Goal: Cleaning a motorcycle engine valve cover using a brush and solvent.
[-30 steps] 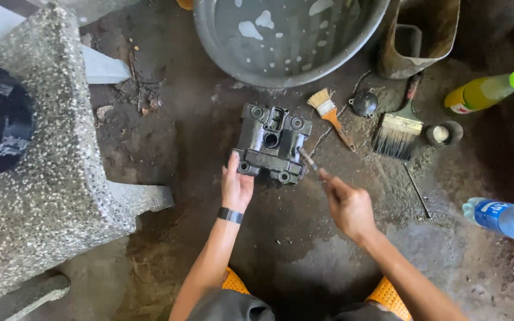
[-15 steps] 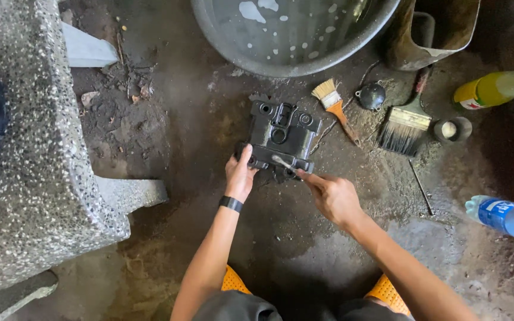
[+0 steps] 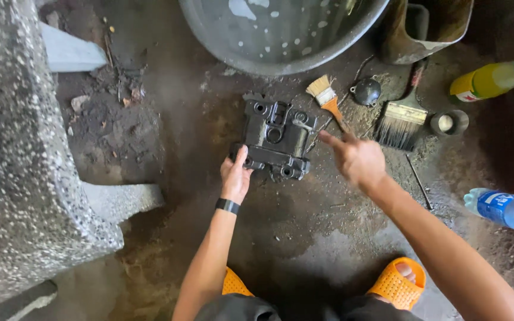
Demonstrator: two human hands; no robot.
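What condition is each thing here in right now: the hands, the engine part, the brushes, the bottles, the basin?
Left hand: open, resting on the part's near left corner.
Right hand: pinching a thin tool at the part's right edge.
Black metal engine part: flat on the ground, wet and greasy.
Small brush: lying unused.
Wide brush: lying unused.
Yellow bottle: capped, on its side.
Clear bottle: on its side.
Basin: holds soapy water.

Left hand [image 3: 234, 175] steadies the black engine cover [image 3: 276, 139] on the greasy floor [image 3: 304, 238], right hand [image 3: 357, 158] pokes a thin metal tool [image 3: 304, 125] at its top edge, small brush [image 3: 327, 100] just beside.
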